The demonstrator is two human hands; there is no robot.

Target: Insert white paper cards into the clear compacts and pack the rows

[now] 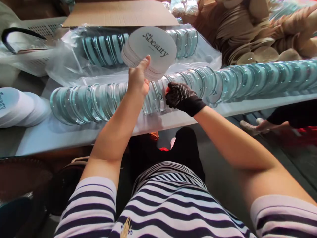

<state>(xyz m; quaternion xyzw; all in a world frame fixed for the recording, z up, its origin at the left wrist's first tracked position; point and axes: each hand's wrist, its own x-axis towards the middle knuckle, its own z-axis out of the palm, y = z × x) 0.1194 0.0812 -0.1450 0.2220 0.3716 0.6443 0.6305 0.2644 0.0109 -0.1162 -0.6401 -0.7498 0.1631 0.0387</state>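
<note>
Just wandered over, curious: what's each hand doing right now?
Left hand: holding a stack of round white "beauty" cards.
Right hand: gloved, curled at the clear round plasticware; whether it grips anything cannot be told.

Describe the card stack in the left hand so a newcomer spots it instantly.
Find the long row of clear round pieces along the white table. Over its left half, the bare left hand grips a stack of round white cards. Unlike the pile at far left, this one is held up, its "beauty" lettering in full view.
</note>
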